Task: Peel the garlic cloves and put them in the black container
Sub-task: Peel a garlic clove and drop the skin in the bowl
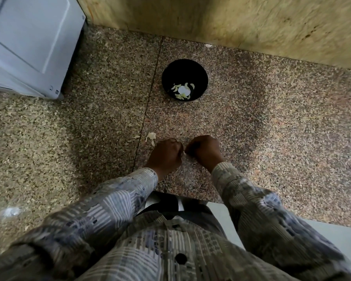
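Left hand and right hand meet knuckle to knuckle over the speckled granite desk. Curled fingers of both pinch a small pale garlic clove (only a sliver shows), likely to strip its skin. The round black container sits at 12 o'clock, within reach, holding pale peeled cloves.

Dim, warm light; brightest on the bench right of centre. Broad soft shadow falls leftward. Sleeves motion-blurred near the bottom edge. Wide-angle bending at the frame edges.
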`<state>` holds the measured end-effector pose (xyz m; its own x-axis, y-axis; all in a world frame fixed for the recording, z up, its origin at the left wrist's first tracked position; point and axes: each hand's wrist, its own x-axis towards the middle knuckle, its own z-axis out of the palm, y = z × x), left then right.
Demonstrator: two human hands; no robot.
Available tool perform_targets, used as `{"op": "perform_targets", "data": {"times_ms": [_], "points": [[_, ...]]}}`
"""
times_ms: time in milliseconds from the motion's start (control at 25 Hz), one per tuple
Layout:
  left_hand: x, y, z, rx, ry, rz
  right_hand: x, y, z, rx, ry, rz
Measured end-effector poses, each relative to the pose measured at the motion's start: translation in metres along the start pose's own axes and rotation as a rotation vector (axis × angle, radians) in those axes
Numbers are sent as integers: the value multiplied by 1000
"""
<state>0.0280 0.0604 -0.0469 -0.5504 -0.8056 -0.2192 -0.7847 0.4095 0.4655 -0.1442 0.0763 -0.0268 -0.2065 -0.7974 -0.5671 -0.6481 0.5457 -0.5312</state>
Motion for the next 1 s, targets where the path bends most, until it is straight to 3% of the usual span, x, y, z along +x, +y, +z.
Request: {"op": "perform_targets", "data": {"times_ms": [560, 760, 840, 920, 1000], "points": [[4, 9, -7, 47, -42, -45, -11, -3, -1, 38, -27, 19], [-3, 8, -16, -139, 52, -83, -17, 0, -7, 129, -50, -38], [-10, 13, -19, -390, 105, -219, -25, -3, -14, 401, -58, 5], [-16, 30, -27, -939, 124, -504, -37, -5, -28, 752, -139, 94], [-20, 50, -42, -1292, 141, -661, -52, -8, -42, 870, -177, 49]]}}
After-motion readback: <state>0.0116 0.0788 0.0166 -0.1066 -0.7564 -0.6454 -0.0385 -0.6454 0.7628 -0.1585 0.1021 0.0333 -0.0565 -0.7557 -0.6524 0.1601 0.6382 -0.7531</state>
